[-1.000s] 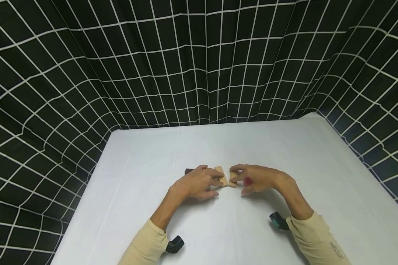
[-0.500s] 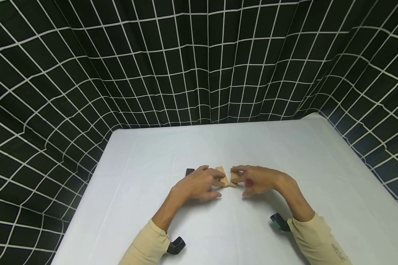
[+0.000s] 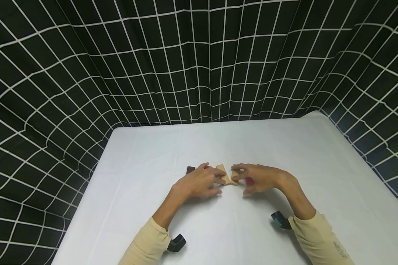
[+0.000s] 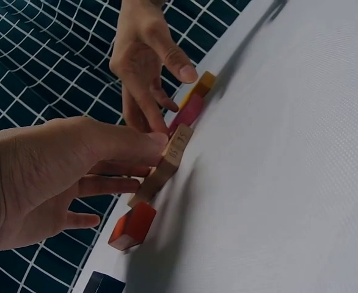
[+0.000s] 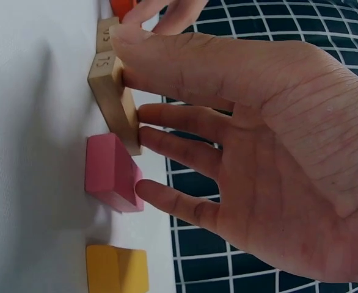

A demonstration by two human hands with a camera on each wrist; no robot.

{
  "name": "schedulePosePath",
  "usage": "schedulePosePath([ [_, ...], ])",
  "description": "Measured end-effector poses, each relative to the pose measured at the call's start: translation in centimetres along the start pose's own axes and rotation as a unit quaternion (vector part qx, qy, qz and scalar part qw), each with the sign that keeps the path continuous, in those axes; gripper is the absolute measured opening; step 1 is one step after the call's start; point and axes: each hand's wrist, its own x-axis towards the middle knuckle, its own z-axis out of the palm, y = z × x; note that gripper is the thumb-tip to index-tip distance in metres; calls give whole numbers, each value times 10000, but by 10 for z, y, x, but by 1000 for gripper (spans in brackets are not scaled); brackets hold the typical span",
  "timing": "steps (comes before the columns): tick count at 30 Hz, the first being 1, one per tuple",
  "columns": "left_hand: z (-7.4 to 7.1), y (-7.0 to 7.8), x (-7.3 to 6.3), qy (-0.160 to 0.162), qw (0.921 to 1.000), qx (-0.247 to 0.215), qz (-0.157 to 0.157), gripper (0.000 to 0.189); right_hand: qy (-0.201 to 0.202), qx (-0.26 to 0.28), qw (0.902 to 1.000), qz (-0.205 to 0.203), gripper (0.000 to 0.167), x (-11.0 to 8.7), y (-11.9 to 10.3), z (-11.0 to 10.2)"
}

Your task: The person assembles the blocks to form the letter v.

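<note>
Two pale wooden blocks, the left block and the right block, lie on the white table in a narrow V, their near corners meeting. My left hand rests its fingertips on the left one, thumb extended beside it. On the right one lie the fingertips of my right hand, its thumb apart from the wood in the head view. Dark stamped marks show on the blocks' near ends in the right wrist view. A pink block sits beneath my right hand, a red block beneath my left.
Farther out in the row stand a yellow block on the right and a dark block on the left. A black curtain with a white grid encloses the table's back and sides. Black wrist devices hang by both sleeves.
The small gap between the wooden blocks' near ends has narrowed until their corners meet. Both hands keep their fingers on the blocks, and the head view has shifted slightly.
</note>
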Motion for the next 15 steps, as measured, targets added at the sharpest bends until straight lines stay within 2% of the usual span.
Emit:
schedulePosePath([
  [7,1,-2,2,126,9996,146,194,35,78,-86,9999,7,52,-1,1,0],
  [15,2,-1,3,63,9999,-28,77,37,84,-170,9998,90,47,-3,-2,-4],
])
